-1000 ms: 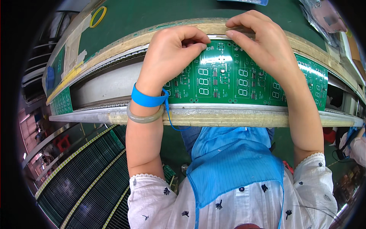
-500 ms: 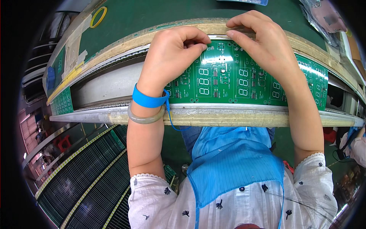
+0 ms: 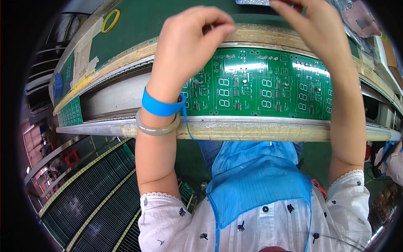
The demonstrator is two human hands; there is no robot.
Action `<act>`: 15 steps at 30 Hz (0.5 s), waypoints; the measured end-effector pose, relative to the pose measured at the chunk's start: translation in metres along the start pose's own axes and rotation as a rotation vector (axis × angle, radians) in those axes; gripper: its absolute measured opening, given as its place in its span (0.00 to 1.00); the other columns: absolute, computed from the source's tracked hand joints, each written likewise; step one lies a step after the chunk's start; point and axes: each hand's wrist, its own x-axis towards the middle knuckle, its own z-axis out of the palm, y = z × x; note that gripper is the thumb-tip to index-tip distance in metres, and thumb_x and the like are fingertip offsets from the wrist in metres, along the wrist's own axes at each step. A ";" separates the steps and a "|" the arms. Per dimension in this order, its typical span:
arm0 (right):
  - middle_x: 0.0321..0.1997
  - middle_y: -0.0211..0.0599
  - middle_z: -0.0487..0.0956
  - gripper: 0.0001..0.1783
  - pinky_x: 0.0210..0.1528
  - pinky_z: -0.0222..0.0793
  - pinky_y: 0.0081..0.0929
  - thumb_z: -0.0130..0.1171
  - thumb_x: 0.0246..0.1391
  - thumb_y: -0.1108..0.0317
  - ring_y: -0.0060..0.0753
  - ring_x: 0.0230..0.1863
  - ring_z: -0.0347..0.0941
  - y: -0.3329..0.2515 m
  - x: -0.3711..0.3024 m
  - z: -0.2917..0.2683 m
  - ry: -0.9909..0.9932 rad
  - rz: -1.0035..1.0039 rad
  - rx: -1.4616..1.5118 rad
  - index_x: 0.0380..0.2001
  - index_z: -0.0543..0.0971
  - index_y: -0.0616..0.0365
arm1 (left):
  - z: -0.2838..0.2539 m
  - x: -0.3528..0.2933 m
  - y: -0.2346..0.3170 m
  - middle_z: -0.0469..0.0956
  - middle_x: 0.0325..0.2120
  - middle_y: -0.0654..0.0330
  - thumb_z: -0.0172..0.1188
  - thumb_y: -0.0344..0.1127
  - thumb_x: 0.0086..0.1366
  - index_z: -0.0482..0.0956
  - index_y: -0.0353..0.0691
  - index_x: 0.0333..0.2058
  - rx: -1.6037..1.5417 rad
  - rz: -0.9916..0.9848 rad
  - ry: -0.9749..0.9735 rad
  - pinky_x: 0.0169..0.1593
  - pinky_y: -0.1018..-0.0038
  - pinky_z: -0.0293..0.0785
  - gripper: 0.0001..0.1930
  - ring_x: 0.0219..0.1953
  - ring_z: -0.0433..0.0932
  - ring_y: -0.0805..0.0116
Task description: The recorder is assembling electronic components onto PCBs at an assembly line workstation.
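A green circuit board panel [image 3: 252, 88] with white digit outlines and small parts lies between the two rails in front of me. My left hand [image 3: 197, 38] hovers over the panel's far left part, thumb and forefinger pinched together. Whatever is between those fingertips is too small to make out. At the far edge of the view my right hand [image 3: 312, 21] is at a blue tray [image 3: 253, 2], its thumb stretched out and apart from the fingers. The view's top edge cuts off part of that hand and the tray. A blue wrist strap [image 3: 161, 103] with a cord circles my left wrist.
Wooden-edged rails [image 3: 260, 133] run along both sides of the panel. Another green board [image 3: 70, 112] sits at the rail's left end. A yellow ring [image 3: 110, 21] lies on the green bench. Pink material with clear plastic [image 3: 362, 19] is at far right. Black slotted racks [image 3: 90, 189] stand lower left.
My right hand has moved away from the panel's far edge, up and right to the blue tray. My left hand has lifted slightly away from the panel, still pinched.
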 end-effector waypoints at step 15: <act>0.32 0.49 0.84 0.08 0.50 0.72 0.52 0.61 0.50 0.67 0.57 0.43 0.79 0.046 0.063 0.013 0.006 -0.234 -0.582 0.30 0.88 0.54 | 0.058 0.121 0.001 0.82 0.28 0.39 0.61 0.33 0.57 0.87 0.36 0.27 0.519 0.143 0.073 0.44 0.51 0.78 0.08 0.36 0.82 0.40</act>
